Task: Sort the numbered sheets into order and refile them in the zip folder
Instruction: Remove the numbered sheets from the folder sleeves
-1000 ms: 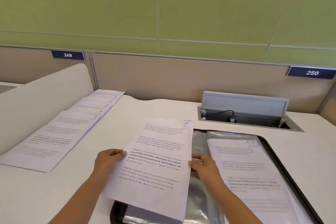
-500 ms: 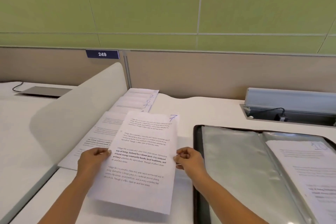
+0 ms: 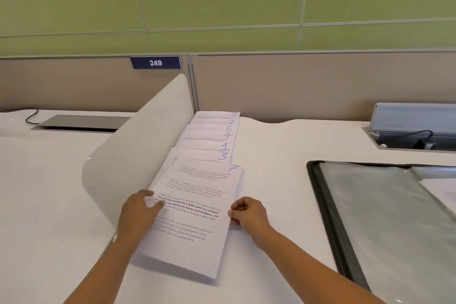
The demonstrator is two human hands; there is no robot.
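Note:
The sheet numbered 7 (image 3: 197,207) lies on top of a fanned row of numbered sheets (image 3: 214,140) showing 5, 2, 6, 4, 1 and 3 down their right corners. My left hand (image 3: 140,215) grips its left edge, thumb on the print. My right hand (image 3: 246,212) pinches its right edge. The open zip folder (image 3: 328,224), black-rimmed with clear sleeves, lies at the right on the desk. Another printed sheet (image 3: 441,190) rests in it at the frame's right edge.
A curved white divider panel (image 3: 138,145) stands just left of the sheets. A cable box with its lid raised (image 3: 414,131) sits at the back right. A closed cable hatch (image 3: 81,122) lies on the neighbouring desk. A beige partition (image 3: 296,84) runs along the back.
Both hands carried sheet 7 left, away from the folder, and lowered it onto the fanned row of sheets. The view turned left with them.

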